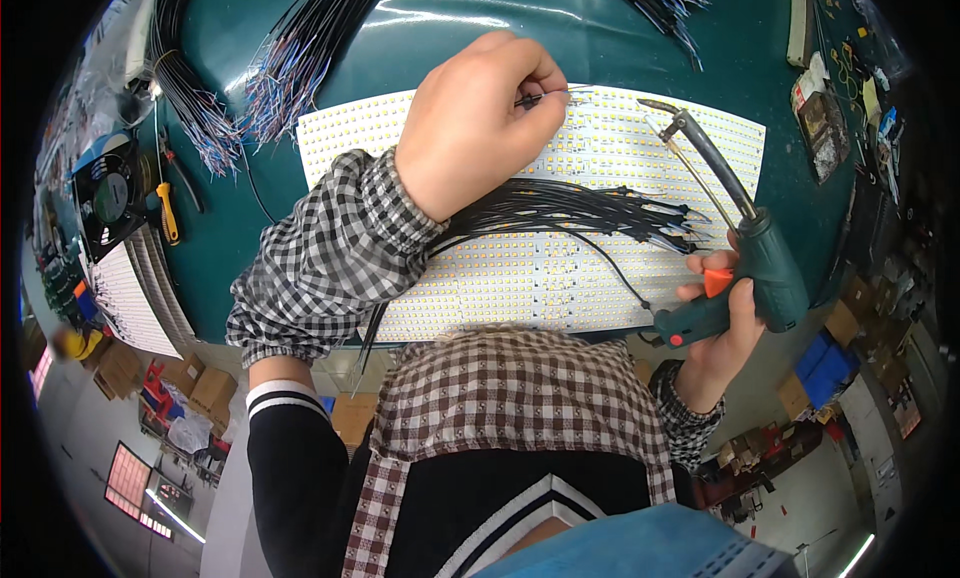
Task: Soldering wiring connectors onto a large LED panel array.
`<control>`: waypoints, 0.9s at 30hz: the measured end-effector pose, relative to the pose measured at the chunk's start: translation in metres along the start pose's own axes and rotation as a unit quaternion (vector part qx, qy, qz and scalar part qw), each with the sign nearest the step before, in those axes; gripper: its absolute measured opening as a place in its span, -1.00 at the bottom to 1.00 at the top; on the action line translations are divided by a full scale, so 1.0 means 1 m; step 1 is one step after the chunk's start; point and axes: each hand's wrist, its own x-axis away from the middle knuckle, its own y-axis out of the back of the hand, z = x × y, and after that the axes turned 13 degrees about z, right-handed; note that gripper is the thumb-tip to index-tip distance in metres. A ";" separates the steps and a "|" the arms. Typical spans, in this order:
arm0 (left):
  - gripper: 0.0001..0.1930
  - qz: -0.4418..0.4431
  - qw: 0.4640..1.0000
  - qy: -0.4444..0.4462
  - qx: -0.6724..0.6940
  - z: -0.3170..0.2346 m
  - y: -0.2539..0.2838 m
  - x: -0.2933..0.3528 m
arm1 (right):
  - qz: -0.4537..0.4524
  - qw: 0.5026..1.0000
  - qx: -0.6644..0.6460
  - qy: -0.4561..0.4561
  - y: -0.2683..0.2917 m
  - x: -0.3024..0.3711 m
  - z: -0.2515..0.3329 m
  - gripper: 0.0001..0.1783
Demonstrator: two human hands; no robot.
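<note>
My left hand [480, 108] is closed in a pinch on a thin black cable [527, 101], its end close to the white LED board [350, 128]. The board is covered in rows of small yellowish LEDs. My right hand [728, 328] grips a dark green soldering gun [780, 278] with an orange trigger, and one finger lies by that trigger. The gun's bent tip [657, 106] is over the board's right part, apart from my left hand. A bundle of black cables [560, 206] with stripped ends lies across the board below my left hand.
More cable bundles [310, 53] lie along the far side of the green table [450, 8]. A black fan [108, 193], pliers [180, 173], a yellow-handled tool [166, 213] and stacked boards [135, 293] are at left. A dirty block [822, 128] lies at right.
</note>
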 end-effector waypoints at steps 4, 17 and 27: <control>-0.88 0.026 0.999 0.026 0.026 0.000 0.000 -0.005 | -0.012 1.000 0.018 0.001 -0.001 -0.001 0.000 -0.52; -0.88 0.020 0.999 0.026 0.009 0.003 -0.004 -0.006 | -0.002 1.000 0.015 -0.009 0.000 -0.001 -0.002 -0.52; -0.91 0.001 0.998 0.019 -0.052 -0.001 -0.005 -0.005 | 0.010 0.999 0.034 -0.015 -0.003 0.000 -0.003 -0.50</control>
